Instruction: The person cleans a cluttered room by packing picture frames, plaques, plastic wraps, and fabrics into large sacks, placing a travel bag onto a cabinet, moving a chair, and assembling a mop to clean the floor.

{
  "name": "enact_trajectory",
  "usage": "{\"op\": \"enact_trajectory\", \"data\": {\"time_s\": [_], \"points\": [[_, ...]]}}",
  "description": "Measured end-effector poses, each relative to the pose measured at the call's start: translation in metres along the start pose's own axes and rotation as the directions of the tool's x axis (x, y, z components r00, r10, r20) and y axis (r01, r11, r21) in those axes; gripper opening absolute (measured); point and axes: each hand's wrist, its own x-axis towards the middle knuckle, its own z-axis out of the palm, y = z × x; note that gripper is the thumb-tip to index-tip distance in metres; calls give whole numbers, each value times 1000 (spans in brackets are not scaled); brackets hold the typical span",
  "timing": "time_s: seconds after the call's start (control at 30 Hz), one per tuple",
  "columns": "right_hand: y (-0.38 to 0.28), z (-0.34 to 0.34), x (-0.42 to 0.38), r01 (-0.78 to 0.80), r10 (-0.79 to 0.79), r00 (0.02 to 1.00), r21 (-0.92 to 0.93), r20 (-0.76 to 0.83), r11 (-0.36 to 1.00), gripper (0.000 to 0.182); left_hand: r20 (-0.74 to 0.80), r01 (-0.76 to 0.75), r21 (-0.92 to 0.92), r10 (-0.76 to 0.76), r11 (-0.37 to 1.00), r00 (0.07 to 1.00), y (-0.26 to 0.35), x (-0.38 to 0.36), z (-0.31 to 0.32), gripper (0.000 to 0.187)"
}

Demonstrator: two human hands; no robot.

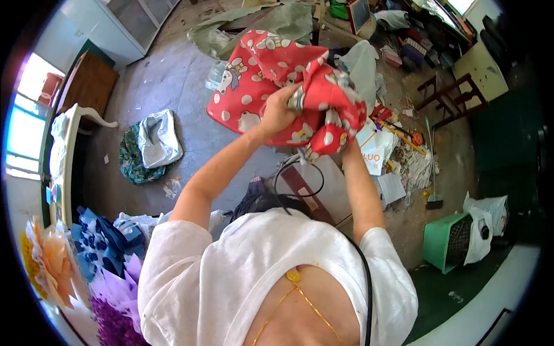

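Observation:
A red cloth (pixel 248 95) with white dots and cartoon figures hangs bunched up in front of me. My left hand (pixel 281 112) is closed on the cloth near its middle, fingers wrapped into a fold. On the right side, my right arm reaches up to the bunched part of the same cloth, which covers my right hand, so its fingers are hidden. A black cable (pixel 323 216) runs down from below the cloth across my white shirt.
A green patterned bag with a white cloth (pixel 160 138) lies on the floor at left. Papers (pixel 372 155) and scraps litter the right, near a broom (pixel 434 200) and a green basket (pixel 443 245). Wrapped flowers (pixel 115 288) stand lower left. A wooden chair (pixel 453 98) is upper right.

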Motion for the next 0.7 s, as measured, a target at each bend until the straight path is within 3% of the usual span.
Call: {"op": "enact_trajectory", "data": {"time_s": [0.07,0.13,0.2,0.23,0.27,0.33,0.37,0.4,0.47,0.5,0.53,0.6,0.63,0.7], "points": [[-11,14,13,69,-68,996,16,-65,997,54,171,257,-128,-234,958,957,-2,23,-25,52],[-28,13,20,131,-127,983,17,-134,991,53,223,143,-33,-132,989,966,-45,47,-46,53],[-49,-1,20,179,-171,964,20,-202,984,52,472,94,0,-82,996,878,-45,75,-79,54],[-54,-14,17,195,-186,954,17,-234,981,52,514,206,-109,-122,973,849,-40,85,-88,44],[-63,-32,13,204,-193,943,13,-271,979,51,530,205,-113,-115,972,840,-56,97,-89,44],[-71,-73,1,192,-184,916,-14,-355,981,51,432,446,-282,-302,849,850,-97,125,-80,31],[-74,-89,-9,182,-183,885,-45,-427,982,50,382,612,-475,-479,632,790,-91,134,-70,25],[-73,-101,-23,167,-195,836,-102,-513,981,50,410,623,-463,-471,630,781,-98,143,-58,25],[-68,-36,-85,148,-350,523,-322,-777,935,52,562,760,-557,-522,333,641,-114,165,-29,22],[-61,-49,-95,255,-467,472,-392,-748,884,51,662,797,-526,-446,296,602,-113,170,-13,20],[-57,-61,-106,353,-579,405,-463,-707,813,49,570,892,-258,-687,371,451,-115,183,21,17],[-42,-18,-145,480,-720,360,-544,-593,688,42,645,897,-431,-663,95,380,-100,178,77,13],[-33,-11,-156,464,-772,386,-616,-506,636,38,663,906,-412,-652,93,368,-84,170,93,13],[-14,2,-173,445,-830,465,-729,-308,520,31,622,918,-330,-680,221,388,-47,153,116,12]]}}
